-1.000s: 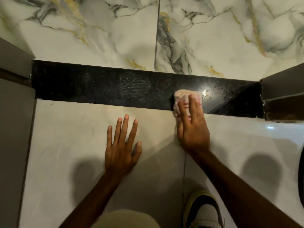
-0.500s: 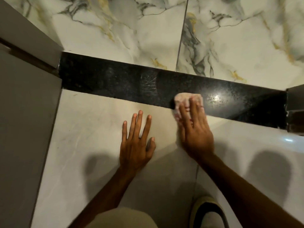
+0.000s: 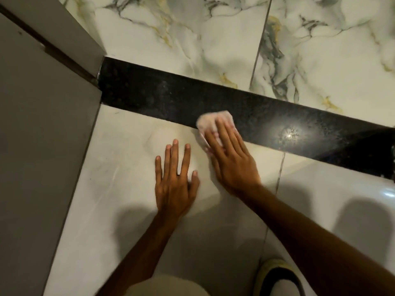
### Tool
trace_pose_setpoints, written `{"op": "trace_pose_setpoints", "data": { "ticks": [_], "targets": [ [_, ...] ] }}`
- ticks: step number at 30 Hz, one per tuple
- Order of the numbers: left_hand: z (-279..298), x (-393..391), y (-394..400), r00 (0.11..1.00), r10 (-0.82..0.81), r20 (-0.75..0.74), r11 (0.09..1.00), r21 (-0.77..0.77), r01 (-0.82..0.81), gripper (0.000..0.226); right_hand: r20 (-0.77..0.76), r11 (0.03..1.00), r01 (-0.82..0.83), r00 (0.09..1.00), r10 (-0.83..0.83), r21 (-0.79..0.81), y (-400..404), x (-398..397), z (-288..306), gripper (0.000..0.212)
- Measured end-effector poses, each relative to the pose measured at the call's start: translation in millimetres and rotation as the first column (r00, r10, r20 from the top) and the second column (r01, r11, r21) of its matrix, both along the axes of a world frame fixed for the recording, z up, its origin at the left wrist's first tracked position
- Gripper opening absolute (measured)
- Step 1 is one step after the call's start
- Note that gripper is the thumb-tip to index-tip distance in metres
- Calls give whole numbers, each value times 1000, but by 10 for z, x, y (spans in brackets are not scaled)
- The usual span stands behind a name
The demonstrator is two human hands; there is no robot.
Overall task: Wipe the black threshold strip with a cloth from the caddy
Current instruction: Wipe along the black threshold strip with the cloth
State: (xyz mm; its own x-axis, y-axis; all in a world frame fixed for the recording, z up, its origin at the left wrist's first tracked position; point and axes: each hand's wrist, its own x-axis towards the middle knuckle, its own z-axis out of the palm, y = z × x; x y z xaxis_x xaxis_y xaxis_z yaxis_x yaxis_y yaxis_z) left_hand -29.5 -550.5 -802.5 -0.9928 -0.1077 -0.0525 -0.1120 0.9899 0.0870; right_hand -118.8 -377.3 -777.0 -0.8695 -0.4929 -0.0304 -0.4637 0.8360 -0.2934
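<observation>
The right hand (image 3: pixel 233 159) presses the pale cloth (image 3: pixel 210 121) with straight fingers onto the black threshold strip (image 3: pixel 162 97), at its near edge. The left hand (image 3: pixel 175 180) lies spread just short of the strip, gripping nothing. Unpinched, the cloth could slide out from under the fingers mid-stroke, I'd say, leaving smears.

Black threshold strip (image 3: pixel 160 99), glossy and finely speckled, lying flat, slanting from upper left down to the right edge, between veined marble tiles (image 3: pixel 192 39) beyond and plain pale tiles (image 3: pixel 128 167) nearer. Bright glare spot toward its right end, faint dusty haze left of middle. Pale pinkish cloth (image 3: pixel 208 121), bunched, pressed under the straight fingers of the right hand (image 3: pixel 233 165), straddling the strip's near edge
</observation>
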Motion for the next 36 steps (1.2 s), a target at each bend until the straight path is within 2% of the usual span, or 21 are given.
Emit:
{"op": "trace_pose_setpoints", "data": {
  "ticks": [3, 5, 7, 9, 12, 15, 17, 20, 24, 26, 28, 30, 32, 34, 36],
  "targets": [
    [8, 31, -248, 1000, 30, -8, 999, 37, -30, 68, 41, 987, 150, 988, -152, 60, 373, -9, 21, 62],
    [-24, 13, -305, 997, 71, -12, 997, 33, -71, 69, 19, 956, 282, 958, -285, 81, 274, -316, 34, 61],
    [-68, 0, -299, 996, 82, -32, 996, 26, -81, 69, -6, 932, 360, 933, -360, 29, -84, -673, 8, 61],
    [-119, 6, -302, 996, 75, -50, 997, 31, -74, 69, -8, 951, 309, 951, -309, -28, -626, -931, -68, 62],
    [-119, 15, -309, 995, 96, -36, 995, 22, -95, 69, 20, 995, 43, 999, -42, -84, -1246, -794, -65, 68],
    [-8, 32, -324, 986, 163, -39, 986, -17, -164, 68, 14, 992, -100, 995, 102, -81, -1055, -271, 31, 65],
    [13, 46, -415, 983, 181, -23, 983, 2, -181, 70, 13, 996, -73, 997, 74, -52, -618, -60, 60, 63],
    [-15, 65, -572, 962, 269, -56, 962, 61, -265, 71, 13, 1000, 18, 1000, -19, 25, -261, -195, 39, 61],
    [-159, 59, -605, 929, 352, -111, 934, 110, -341, 70, -49, 974, 225, 973, -225, 0, -921, -808, -57, 59],
    [-222, 62, -606, 919, 370, -137, 928, 101, -359, 69, -28, 982, 183, 983, -184, -47, -1413, -1039, -106, 61],
    [-240, 60, -609, 911, 388, -137, 921, 79, -380, 70, -1, 998, 24, 1000, -24, -64, -1764, -1028, -103, 63],
    [-212, 50, -599, 907, 402, -126, 916, 67, -396, 70, 18, 990, -128, 991, 129, -65, -1795, -789, -56, 62],
    [-170, 47, -597, 906, 410, -103, 912, 72, -405, 70, 25, 979, -199, 979, 200, -43, -1476, -459, -20, 61],
    [-143, 56, -601, 908, 409, -85, 911, 100, -401, 71, -5, 985, -168, 986, 168, -47, -1021, -238, -23, 60],
    [-141, 50, -596, 904, 419, -91, 904, 142, -404, 71, 2, 999, -44, 999, 44, -32, -737, -287, -44, 61]
  ]
}}
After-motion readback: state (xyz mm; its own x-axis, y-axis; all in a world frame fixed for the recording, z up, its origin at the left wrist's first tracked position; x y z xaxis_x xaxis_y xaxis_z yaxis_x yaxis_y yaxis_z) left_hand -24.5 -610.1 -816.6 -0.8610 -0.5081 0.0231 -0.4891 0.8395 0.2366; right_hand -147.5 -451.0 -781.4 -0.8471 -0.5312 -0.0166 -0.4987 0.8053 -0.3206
